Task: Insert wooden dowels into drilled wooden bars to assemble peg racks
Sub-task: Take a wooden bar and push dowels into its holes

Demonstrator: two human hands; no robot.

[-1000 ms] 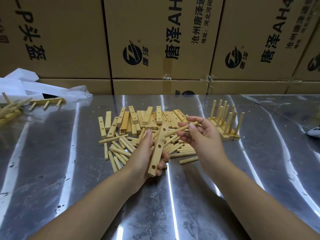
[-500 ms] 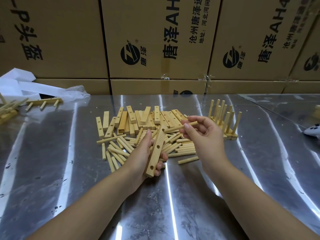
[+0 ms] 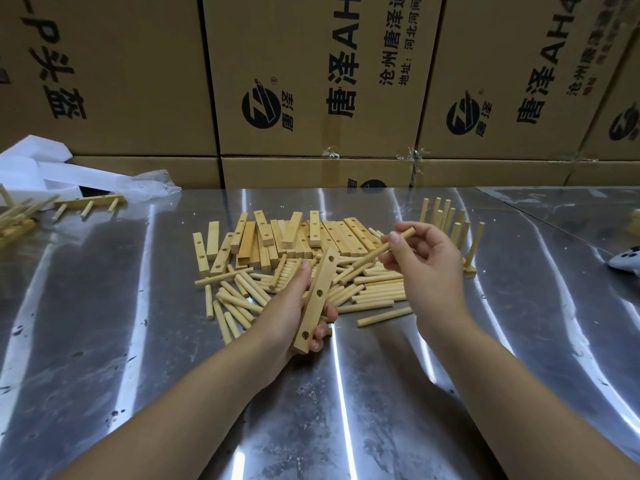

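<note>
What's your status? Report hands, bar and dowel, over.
Left hand grips bar, three holes empty. Right hand pinches dowel, not yet in a hole. Nothing between them; loose pile lies beneath.

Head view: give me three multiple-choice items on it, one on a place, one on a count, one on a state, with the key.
1. Where does the right hand hold its dowel? A. over the pile B. on a cardboard box C. under the table
2. How many holes show in the bar in the left hand? A. one B. three C. five
3. What state are those holes in? A. all filled B. one filled C. all empty
Key: 1 A, it is pinched and raised over the pile; 2 B, three dark holes line its face; 3 C, no dowel sits in any.
</note>
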